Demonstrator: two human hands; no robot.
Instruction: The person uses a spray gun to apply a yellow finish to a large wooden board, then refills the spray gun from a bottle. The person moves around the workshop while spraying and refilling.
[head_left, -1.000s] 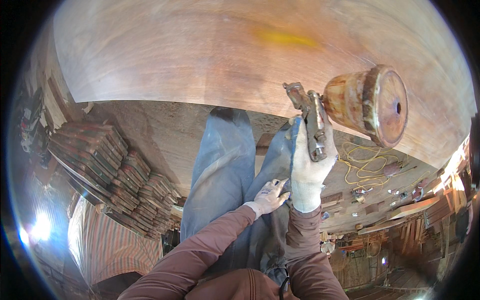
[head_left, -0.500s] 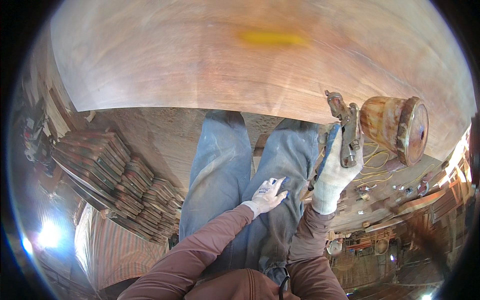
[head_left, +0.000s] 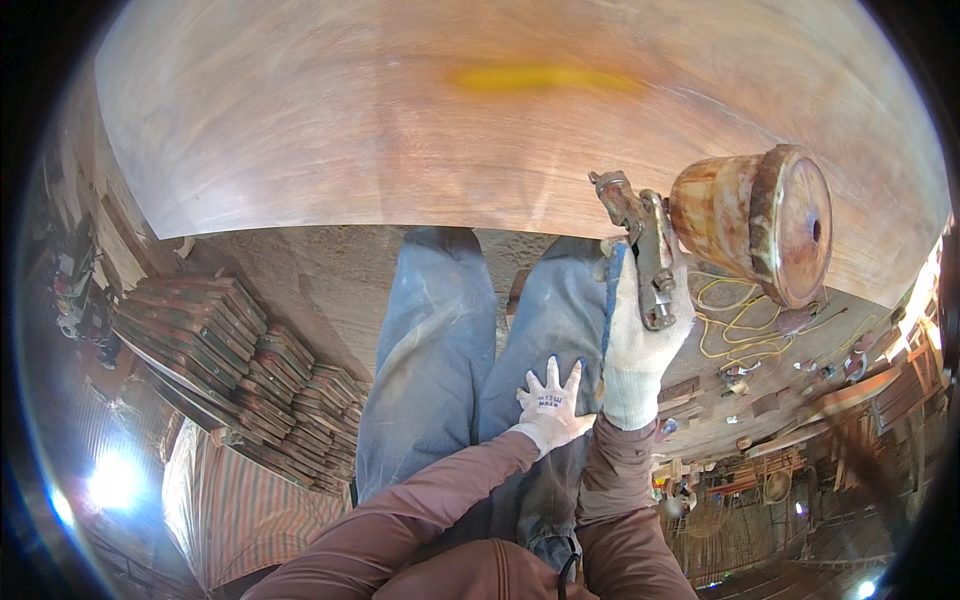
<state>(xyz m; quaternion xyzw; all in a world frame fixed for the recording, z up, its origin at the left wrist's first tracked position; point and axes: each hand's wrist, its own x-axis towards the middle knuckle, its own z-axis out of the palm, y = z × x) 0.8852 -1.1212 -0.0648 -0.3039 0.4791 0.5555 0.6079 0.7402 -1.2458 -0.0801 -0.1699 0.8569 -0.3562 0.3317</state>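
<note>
In my gloved right hand (head_left: 643, 335) is a metal spray gun (head_left: 640, 240), gripped with its nozzle toward the wooden panel. A brown-stained paint cup (head_left: 730, 215) is attached to the gun and sticks out to the right, its round lid facing right. My gloved left hand (head_left: 551, 402) lies near my right thigh with its fingers spread, holding nothing. The large, reddish-brown wooden panel (head_left: 320, 130) spreads across the far side, just beyond my knees. The fingers of my right hand are partly hidden behind the gun.
Stacked dark wooden pieces (head_left: 240, 370) stand at the left, with a striped cloth (head_left: 235, 510) below them. A yellow cord or hose (head_left: 745, 345) lies coiled on the ground at the right. Wooden boards (head_left: 835, 400) lie farther right. A blurred yellow streak crosses the panel.
My right hand has moved left with the spray gun and cup. My left hand has shifted slightly right, and its fingers have spread and now point away from me.
</note>
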